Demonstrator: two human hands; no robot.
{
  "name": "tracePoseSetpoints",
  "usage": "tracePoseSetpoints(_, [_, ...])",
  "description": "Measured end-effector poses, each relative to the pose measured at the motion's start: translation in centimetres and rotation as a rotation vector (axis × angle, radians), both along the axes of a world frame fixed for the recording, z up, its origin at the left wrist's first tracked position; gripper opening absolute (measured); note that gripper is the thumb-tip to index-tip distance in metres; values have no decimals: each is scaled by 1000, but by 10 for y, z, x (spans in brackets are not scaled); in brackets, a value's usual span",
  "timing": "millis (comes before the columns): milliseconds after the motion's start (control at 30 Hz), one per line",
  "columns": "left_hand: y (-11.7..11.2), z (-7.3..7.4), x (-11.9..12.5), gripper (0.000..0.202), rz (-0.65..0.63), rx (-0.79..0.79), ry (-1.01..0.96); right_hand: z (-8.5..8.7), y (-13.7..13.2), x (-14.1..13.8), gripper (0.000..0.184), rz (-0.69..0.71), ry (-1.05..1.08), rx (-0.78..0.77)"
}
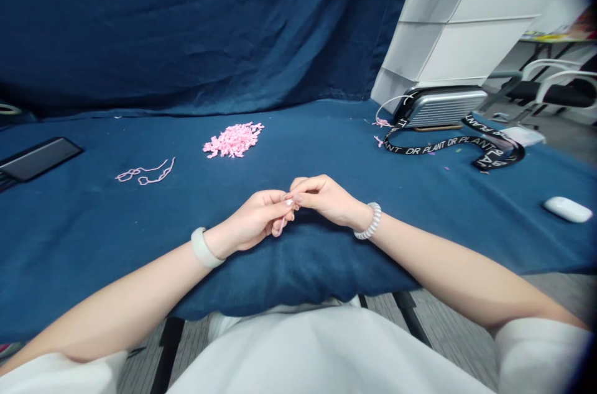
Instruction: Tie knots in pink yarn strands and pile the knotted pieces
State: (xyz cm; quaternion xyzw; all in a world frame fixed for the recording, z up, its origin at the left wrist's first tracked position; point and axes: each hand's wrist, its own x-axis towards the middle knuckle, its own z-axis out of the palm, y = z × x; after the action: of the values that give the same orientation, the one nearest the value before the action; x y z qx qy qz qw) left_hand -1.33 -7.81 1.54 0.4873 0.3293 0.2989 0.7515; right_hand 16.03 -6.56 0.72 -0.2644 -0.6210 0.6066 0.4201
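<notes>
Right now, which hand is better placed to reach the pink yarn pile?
Probably your left hand: it lies nearer the pink yarn pile; your right hand is farther away. Both pinch a pink strand.

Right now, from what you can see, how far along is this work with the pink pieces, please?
Looks done: a short linked length of pink loops lies on the blue cloth. In hand: the left hand and right hand pinch a small pink piece. Left: a much larger heap of pink pieces sits loose on the cloth.
</notes>
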Motion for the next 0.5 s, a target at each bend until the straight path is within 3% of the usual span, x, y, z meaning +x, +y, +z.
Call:
tracePoseSetpoints(233, [0, 0, 2, 18, 89, -50, -12, 0, -2, -2, 15, -234, -120, 161])
tracePoseSetpoints(500, [2, -2, 0, 11, 41, -166, -80, 2, -4, -2, 20, -315, -194, 278])
